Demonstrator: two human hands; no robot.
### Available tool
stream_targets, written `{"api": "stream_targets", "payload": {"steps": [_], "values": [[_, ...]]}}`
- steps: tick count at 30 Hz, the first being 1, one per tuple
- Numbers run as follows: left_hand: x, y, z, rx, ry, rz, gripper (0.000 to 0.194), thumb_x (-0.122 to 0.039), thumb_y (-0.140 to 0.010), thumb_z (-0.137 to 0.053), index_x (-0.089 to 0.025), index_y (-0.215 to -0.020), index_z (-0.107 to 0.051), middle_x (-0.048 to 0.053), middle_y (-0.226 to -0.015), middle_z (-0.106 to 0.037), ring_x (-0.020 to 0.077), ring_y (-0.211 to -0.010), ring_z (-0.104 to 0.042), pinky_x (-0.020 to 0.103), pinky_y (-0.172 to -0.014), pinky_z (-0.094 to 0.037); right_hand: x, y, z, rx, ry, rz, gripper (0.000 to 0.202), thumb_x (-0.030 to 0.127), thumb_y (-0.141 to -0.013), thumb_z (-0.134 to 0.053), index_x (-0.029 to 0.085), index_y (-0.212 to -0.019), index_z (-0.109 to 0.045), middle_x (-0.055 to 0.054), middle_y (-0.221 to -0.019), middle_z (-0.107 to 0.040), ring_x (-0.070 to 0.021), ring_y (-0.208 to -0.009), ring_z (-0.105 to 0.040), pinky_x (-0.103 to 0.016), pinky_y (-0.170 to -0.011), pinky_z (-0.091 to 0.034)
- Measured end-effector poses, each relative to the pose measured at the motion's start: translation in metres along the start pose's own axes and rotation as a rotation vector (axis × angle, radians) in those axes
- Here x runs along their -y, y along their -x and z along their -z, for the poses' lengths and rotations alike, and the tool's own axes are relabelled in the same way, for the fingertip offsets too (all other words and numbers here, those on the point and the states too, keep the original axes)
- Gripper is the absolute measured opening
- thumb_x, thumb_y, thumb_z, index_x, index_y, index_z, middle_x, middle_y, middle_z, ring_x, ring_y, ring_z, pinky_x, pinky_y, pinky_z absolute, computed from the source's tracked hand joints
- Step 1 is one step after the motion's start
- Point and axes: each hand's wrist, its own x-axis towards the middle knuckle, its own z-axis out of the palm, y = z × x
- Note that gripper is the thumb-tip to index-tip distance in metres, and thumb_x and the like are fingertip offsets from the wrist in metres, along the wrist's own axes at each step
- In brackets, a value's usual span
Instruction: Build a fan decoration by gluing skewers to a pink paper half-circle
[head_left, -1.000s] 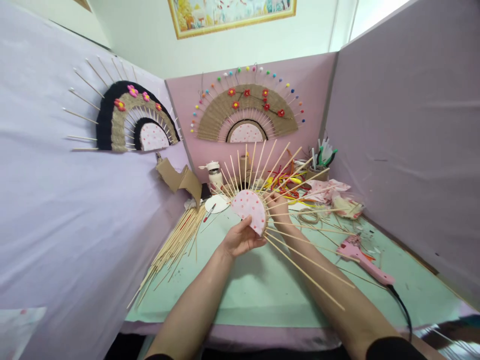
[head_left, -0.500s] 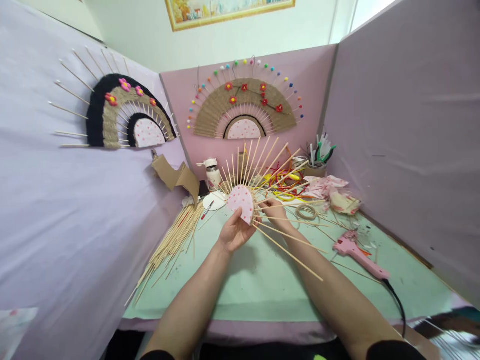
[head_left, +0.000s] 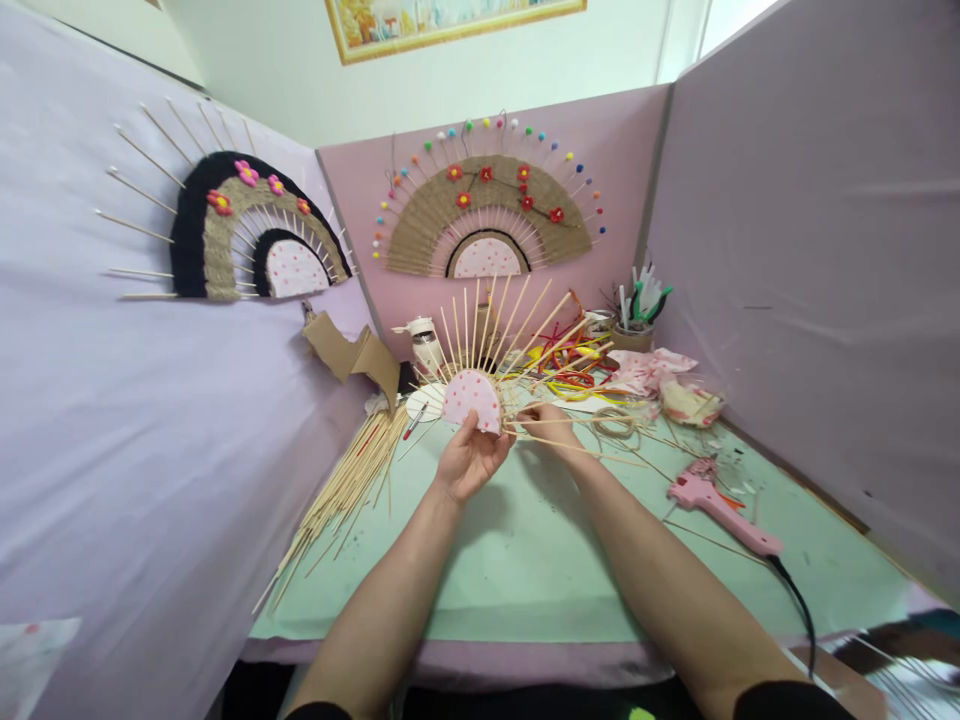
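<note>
The fan frame (head_left: 466, 325) is held above the near-middle part of the worktop (head_left: 517, 570), between both hands. The lower right corner of its half-disc (head_left: 471, 393) is clamped by the left hand (head_left: 471, 468), thumb on the front face and fingers behind; this grip is narrow. The fingers of the right hand (head_left: 553, 427) are drawn together beside the right-hand sticks; whether a stick or a strand is pinched there cannot be told.

A light, fairly stiff assembly is to be expected. The sticks are judged slender enough to flex or snap under side load, so the frame is best held by the half-disc, near its straight edge, rather than by the stick ends. The half-disc is faced in pale pink with red dots; plain, pale wooden sticks radiate from its curved edge, and tan binding is seen at their base.

On the worktop, a pink glue gun (head_left: 720, 508) is laid at the right and a bundle of loose sticks (head_left: 349, 485) at the left. Farther back, a coil of cord (head_left: 615, 424), coloured strands (head_left: 574, 378) and a white bottle (head_left: 427, 350) are placed. On the rear panel (head_left: 600, 130), a woven fan (head_left: 420, 235) with red flowers is mounted.
</note>
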Motion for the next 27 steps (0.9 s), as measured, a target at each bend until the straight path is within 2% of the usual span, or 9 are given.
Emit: {"api": "stream_targets", "payload": {"steps": [2,4,6,9,11,15,20,27], "values": [[-0.001,-0.001,-0.001,-0.016,0.037,-0.026,0.036,-0.034,-0.100,-0.037,-0.014,-0.122,-0.057,0.010,-0.090,-0.070,0.0161,-0.088,-0.068,0.023,-0.073,-0.056,0.006,0.002,0.003,-0.056,0.014,0.020,0.017,0.021,-0.059,-0.064,0.020,-0.076,-0.064,-0.005,-0.084,-0.065,-0.0254,-0.092,-0.058,-0.039,-0.084,-0.043],[-0.002,-0.001,-0.002,-0.025,0.060,-0.045,0.036,-0.034,-0.100,-0.037,-0.014,-0.120,-0.057,0.010,-0.090,-0.070,0.0159,-0.087,-0.068,0.022,-0.071,-0.056,0.014,0.005,0.007,-0.112,0.007,0.061,0.028,0.022,-0.061,-0.062,0.021,-0.088,-0.065,-0.009,-0.107,-0.063,-0.0279,-0.110,-0.052,-0.042,-0.094,-0.040],[-0.003,-0.003,-0.002,-0.038,0.072,-0.059,0.036,-0.035,-0.100,-0.037,-0.013,-0.120,-0.057,0.011,-0.090,-0.070,0.0161,-0.086,-0.068,0.022,-0.070,-0.057,0.024,0.010,0.012,-0.106,-0.030,0.108,0.029,0.026,-0.065,-0.059,0.022,-0.094,-0.064,-0.009,-0.114,-0.061,-0.0268,-0.113,-0.051,-0.041,-0.097,-0.039],[-0.004,-0.006,-0.001,-0.067,0.082,-0.094,0.035,-0.035,-0.100,-0.036,-0.012,-0.116,-0.058,0.011,-0.089,-0.069,0.0164,-0.085,-0.068,0.023,-0.071,-0.058,0.036,0.021,0.018,0.035,-0.101,0.142,0.022,0.036,-0.072,-0.060,0.021,-0.087,-0.066,-0.005,-0.093,-0.066,-0.0215,-0.090,-0.059,-0.036,-0.084,-0.046],[-0.003,-0.007,0.001,-0.083,0.078,-0.113,0.034,-0.034,-0.100,-0.037,-0.011,-0.111,-0.060,0.010,-0.088,-0.069,0.0162,-0.084,-0.068,0.023,-0.072,-0.058,0.042,0.030,0.019,0.164,-0.193,0.130,0.023,0.042,-0.073,-0.064,0.020,-0.079,-0.065,-0.001,-0.077,-0.065,-0.0177,-0.075,-0.058,-0.032,-0.074,-0.046],[-0.001,-0.010,0.007,-0.066,0.063,-0.088,0.028,-0.033,-0.098,-0.044,-0.011,-0.097,-0.062,0.009,-0.080,-0.067,0.0151,-0.080,-0.066,0.020,-0.062,-0.053,0.045,0.039,0.014,0.320,-0.419,0.068,0.028,0.045,-0.070,-0.072,0.019,-0.073,-0.063,0.001,-0.071,-0.064,-0.0144,-0.070,-0.055,-0.029,-0.071,-0.043],[0.002,-0.012,0.010,-0.073,0.057,-0.066,0.021,-0.028,-0.095,-0.051,-0.013,-0.083,-0.060,0.006,-0.074,-0.061,0.0109,-0.070,-0.059,0.017,-0.054,-0.046,0.038,0.038,0.007,0.327,-0.472,0.009,0.028,0.044,-0.068,-0.075,0.019,-0.075,-0.065,0.001,-0.074,-0.066,-0.0145,-0.072,-0.057,-0.028,-0.072,-0.042],[0.006,-0.010,0.004,-0.050,0.057,-0.087,0.017,-0.023,-0.095,-0.049,-0.013,-0.089,-0.061,0.004,-0.076,-0.061,0.0083,-0.064,-0.055,0.016,-0.054,-0.046,0.042,0.038,0.006,0.360,-0.538,-0.039,0.025,0.039,-0.064,-0.078,0.018,-0.069,-0.066,0.002,-0.071,-0.064,-0.0135,-0.072,-0.058,-0.028,-0.075,-0.043]]}}
